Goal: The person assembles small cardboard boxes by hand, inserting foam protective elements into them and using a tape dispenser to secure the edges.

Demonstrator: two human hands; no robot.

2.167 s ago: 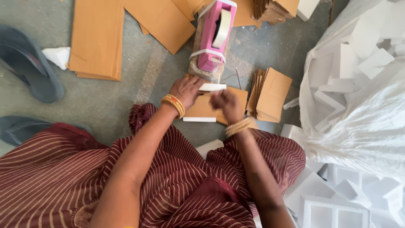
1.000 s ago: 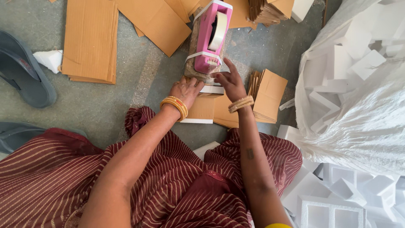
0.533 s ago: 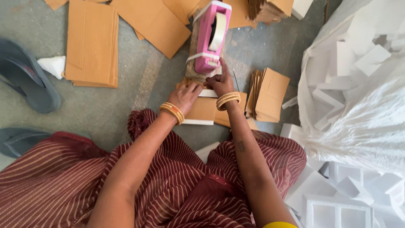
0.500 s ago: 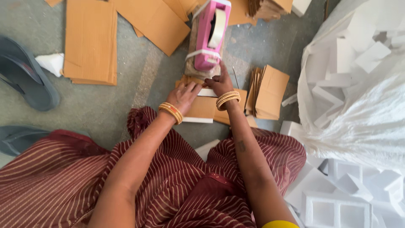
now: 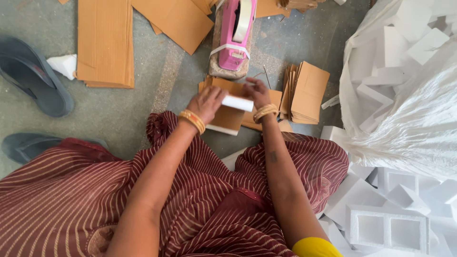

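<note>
My left hand grips a small white foam block wrapped partly in brown cardboard, held just above the floor. On the block's right end rests my right hand, fingers curled on it near the base of a pink tape dispenser. The dispenser stands on a brown block straight ahead of both hands, with a strip of clear tape hanging at its front. Gold bangles are on both wrists.
Flat brown cardboard sheets lie at the far left and top. A stack of small cardboard pieces sits right of my hands. A white sack of foam pieces and loose foam frames fill the right. Two grey sandals lie left.
Both hands have drawn back from the dispenser's base toward me, bringing the foam block and cardboard with them. The block now lies sideways between the hands.
</note>
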